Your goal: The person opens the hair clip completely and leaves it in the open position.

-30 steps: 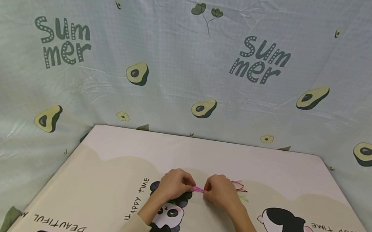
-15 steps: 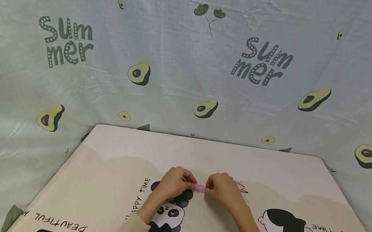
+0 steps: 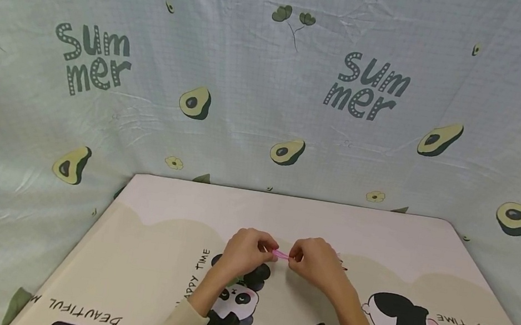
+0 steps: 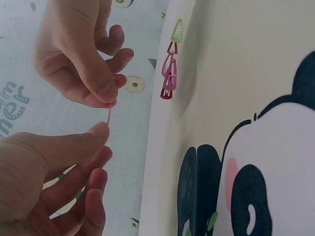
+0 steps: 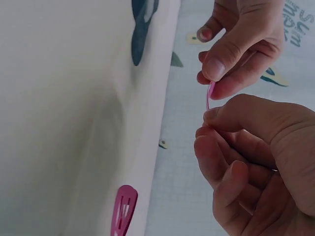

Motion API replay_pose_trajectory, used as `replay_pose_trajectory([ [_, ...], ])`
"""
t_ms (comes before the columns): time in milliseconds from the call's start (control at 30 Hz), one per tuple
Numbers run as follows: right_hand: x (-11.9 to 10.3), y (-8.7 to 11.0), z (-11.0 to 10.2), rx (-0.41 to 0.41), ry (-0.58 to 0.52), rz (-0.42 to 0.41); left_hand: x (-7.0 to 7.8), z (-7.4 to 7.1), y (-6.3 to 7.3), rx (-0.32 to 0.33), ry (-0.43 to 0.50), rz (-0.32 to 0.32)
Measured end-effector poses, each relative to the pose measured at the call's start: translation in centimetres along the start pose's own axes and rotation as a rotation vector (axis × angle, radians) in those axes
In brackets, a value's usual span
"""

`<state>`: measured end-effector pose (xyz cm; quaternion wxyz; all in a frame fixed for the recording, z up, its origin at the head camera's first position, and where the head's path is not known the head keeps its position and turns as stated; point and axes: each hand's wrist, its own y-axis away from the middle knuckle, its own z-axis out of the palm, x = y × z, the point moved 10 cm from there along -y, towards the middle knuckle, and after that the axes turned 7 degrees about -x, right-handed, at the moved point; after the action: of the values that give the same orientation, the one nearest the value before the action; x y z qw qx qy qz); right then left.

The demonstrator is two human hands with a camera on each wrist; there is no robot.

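A pink snap hair clip (image 3: 281, 254) is held in the air between both hands, above the table. My left hand (image 3: 245, 253) pinches one end between thumb and forefinger. My right hand (image 3: 318, 264) pinches the other end the same way. Seen edge-on, the clip is a thin pink strip (image 4: 109, 114) in the left wrist view; whether it is snapped or unsnapped cannot be made out. More snap hair clips lie on the table beyond the right hand: a green clip (image 4: 177, 31), a pink clip (image 4: 170, 73) and a dark red clip (image 4: 167, 93). In the head view the right hand mostly hides them.
The light table mat (image 3: 148, 269) carries printed pandas, a dog and lettering. A hanging cloth (image 3: 254, 71) with avocado prints stands behind the table's far edge. Black wrist cameras (image 3: 223, 323) sit at both wrists. Another pink clip (image 5: 124, 209) shows low in the right wrist view.
Both hands have risen a little in the head view, with the pink hair clip still pinched between them. The clip looked wider half a second ago and now appears narrower.
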<state>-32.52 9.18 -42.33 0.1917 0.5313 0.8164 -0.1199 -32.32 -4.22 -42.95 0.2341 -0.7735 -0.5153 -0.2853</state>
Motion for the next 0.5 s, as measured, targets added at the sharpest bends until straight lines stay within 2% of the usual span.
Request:
replay_pose_trajectory([
  [133,-0.2,0.2,-0.4,-0.011,-0.029,-0.002,0.3,-0.3,0.2,0.019,0.039,0.02],
  [300,-0.7,0.4,-1.1,0.005,-0.035,-0.057,0.5,-0.7,0.3,0.025,0.106,0.043],
  [500,-1.2,0.8,-1.7,0.007,-0.044,-0.074,1.0,-1.1,0.9,0.031,0.126,0.059],
])
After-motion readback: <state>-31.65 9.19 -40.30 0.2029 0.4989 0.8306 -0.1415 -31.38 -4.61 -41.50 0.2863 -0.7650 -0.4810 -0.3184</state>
